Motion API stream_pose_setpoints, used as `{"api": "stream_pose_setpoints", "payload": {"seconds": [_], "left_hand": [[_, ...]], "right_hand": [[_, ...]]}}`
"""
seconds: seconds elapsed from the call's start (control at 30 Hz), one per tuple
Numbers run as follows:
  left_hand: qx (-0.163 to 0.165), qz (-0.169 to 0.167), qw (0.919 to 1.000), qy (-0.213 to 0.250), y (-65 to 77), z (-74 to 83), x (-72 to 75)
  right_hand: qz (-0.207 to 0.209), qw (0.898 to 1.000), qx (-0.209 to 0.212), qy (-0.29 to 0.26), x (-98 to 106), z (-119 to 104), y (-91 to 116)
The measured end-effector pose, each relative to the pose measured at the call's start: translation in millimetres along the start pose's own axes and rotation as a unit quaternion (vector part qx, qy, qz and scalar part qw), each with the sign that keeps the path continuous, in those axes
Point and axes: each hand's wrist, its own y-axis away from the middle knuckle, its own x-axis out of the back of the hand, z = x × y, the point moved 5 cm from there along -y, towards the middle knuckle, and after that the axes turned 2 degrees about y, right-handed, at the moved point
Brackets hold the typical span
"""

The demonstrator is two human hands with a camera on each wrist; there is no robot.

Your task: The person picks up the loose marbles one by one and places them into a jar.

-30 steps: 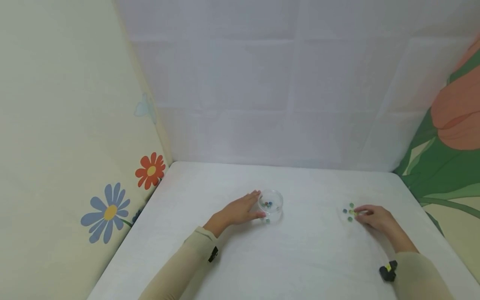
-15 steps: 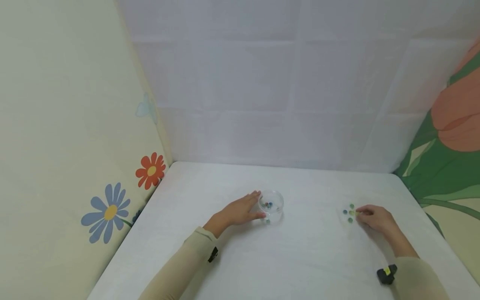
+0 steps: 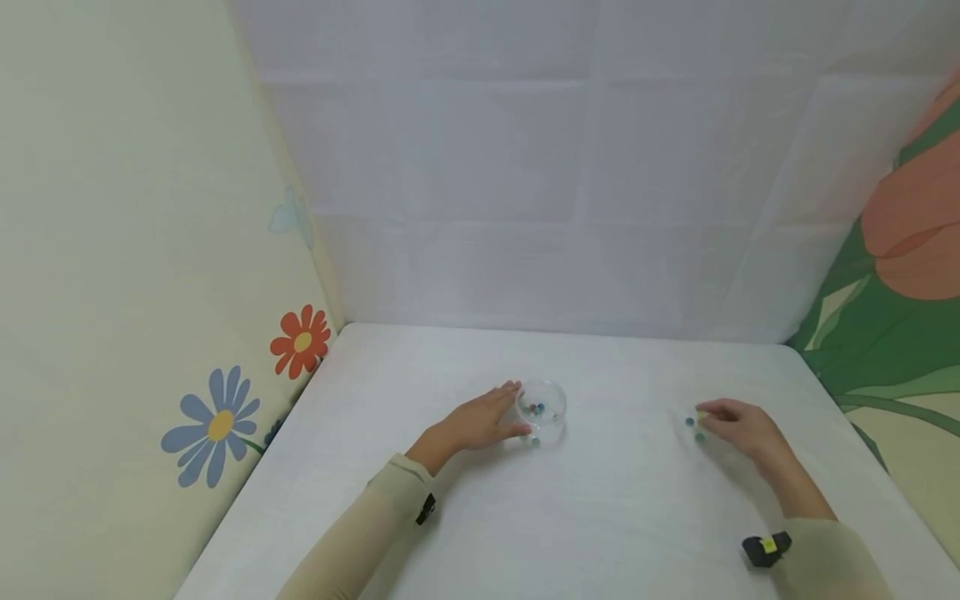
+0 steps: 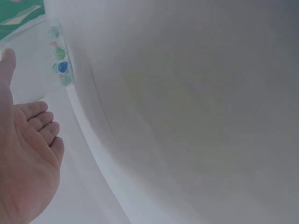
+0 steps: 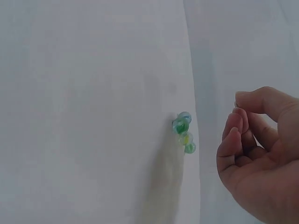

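between fingertips (image 5: 245, 99) of the right hand (image 3: 744, 429), a marble (image 3: 702, 414), mostly hidden

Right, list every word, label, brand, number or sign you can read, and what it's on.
No text can be read in any view.
Yellow patch on the black wrist device by the right sleeve: too small and blurred to tell whether it carries any.
Clear cup, marbles: none visible.
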Motion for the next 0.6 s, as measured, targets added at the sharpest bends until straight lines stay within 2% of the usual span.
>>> {"api": "stream_pose_setpoints", "payload": {"seconds": [0.3,0.6], "left_hand": [[0.003,-0.005,1.0000,0.003,-0.1,-1.2,-1.9],[0.000,-0.006,1.0000,0.001,-0.5,-1.3,-0.4]], "right_hand": [[-0.004,1.000,0.015,-0.017,-6,-28,9],[-0.008,0.998,0.052,-0.040,-15,-49,11]]}}
